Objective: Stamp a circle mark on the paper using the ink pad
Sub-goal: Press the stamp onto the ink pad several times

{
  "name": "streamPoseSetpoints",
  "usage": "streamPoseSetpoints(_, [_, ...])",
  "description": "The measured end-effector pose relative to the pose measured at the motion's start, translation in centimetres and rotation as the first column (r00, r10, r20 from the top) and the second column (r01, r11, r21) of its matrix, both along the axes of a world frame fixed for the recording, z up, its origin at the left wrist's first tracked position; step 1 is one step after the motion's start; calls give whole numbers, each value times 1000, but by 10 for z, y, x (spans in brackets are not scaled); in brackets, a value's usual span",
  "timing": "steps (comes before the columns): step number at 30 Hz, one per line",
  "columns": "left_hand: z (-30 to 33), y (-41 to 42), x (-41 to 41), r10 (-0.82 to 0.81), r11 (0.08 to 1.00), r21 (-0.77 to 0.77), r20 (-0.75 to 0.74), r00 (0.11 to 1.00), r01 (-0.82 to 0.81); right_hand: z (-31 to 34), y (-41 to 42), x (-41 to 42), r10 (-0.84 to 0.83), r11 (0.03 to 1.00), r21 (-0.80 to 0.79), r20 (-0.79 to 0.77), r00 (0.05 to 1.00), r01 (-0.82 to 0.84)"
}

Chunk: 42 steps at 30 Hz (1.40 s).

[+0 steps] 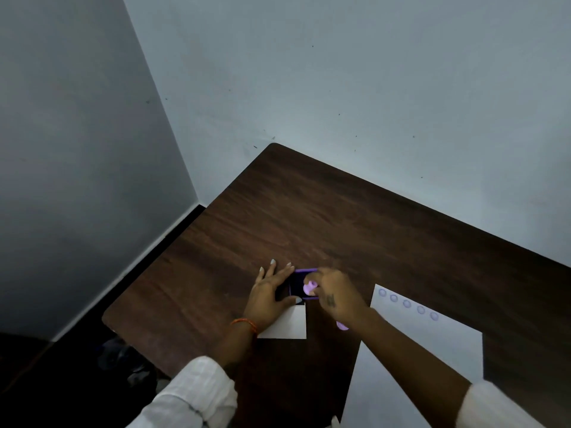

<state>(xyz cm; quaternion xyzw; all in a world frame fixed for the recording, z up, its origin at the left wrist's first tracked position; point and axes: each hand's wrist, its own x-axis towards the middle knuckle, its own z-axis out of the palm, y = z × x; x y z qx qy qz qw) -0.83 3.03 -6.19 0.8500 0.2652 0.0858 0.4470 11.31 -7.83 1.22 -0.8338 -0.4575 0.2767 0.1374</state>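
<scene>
A purple ink pad lies open on the dark wooden table. My right hand grips a light purple stamp and holds it down on the pad. My left hand lies flat beside the pad on its left, thumb against the pad's near edge, steadying it. The white paper lies to the right under my right forearm, with a row of several purple circle marks along its far edge.
A small white card lies just below the ink pad. Something light purple peeks out under my right wrist. The table stands in a room corner against grey walls; dark floor lies to the left.
</scene>
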Motion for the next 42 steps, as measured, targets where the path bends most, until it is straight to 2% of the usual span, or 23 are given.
streamPoseSetpoints(4, [-2, 0, -1, 1, 1000, 2, 5, 1000, -1, -13, -5, -5, 143, 990, -26, 105, 984, -141])
streamPoseSetpoints(9, [-3, 0, 1, -4, 1000, 16, 17, 1000, 4, -11, 0, 1, 200, 980, -49, 136, 970, -195])
streamPoseSetpoints(14, [-5, 0, 0, 3, 1000, 25, 8, 1000, -3, 4, 2, 11, 456, 888, -165, 198, 867, -429])
streamPoseSetpoints(16, [-5, 0, 0, 4, 999, 31, 1, 1000, -4, 4, 3, 9, 444, 895, -158, 232, 866, -417])
streamPoseSetpoints(20, [-3, -1, 1, 12, 1000, 26, -3, 1000, -12, -12, 0, -11, 265, 964, -84, 263, 928, -251])
streamPoseSetpoints(22, [-2, -1, 1, 9, 1000, 27, 1, 1000, -9, -11, -2, -9, 301, 953, -108, 281, 911, -282])
streamPoseSetpoints(25, [-2, -1, 0, 11, 1000, 15, 12, 1000, -11, -2, 2, 5, 388, 920, -149, 199, 900, -363])
streamPoseSetpoints(27, [-1, -1, 0, 15, 1000, 19, 15, 1000, -15, 0, 5, 9, 298, 951, -110, 100, 949, -287])
streamPoseSetpoints(30, [2, -2, 0, 19, 1000, 20, 7, 1000, -19, 4, 4, 12, 25, 996, 84, -64, 998, -19])
streamPoseSetpoints(31, [3, -2, 0, 19, 1000, 15, 5, 1000, -19, 5, 3, 15, -9, 993, 120, -75, 997, 18])
streamPoseSetpoints(35, [2, -1, 0, 18, 1000, 16, 1, 1000, -18, 1, -4, 16, 186, 982, -50, 95, 978, -181])
streamPoseSetpoints(37, [0, -1, 0, 21, 1000, 13, 2, 1000, -21, -2, -6, 11, 281, 959, -84, 155, 947, -271])
streamPoseSetpoints(39, [-1, -1, 0, 23, 1000, 6, 11, 1000, -23, -4, -6, 7, 281, 959, -85, 194, 940, -269])
streamPoseSetpoints(42, [0, -2, 0, 25, 1000, 2, 17, 1000, -25, -8, -3, 0, 151, 988, -45, 232, 961, -145])
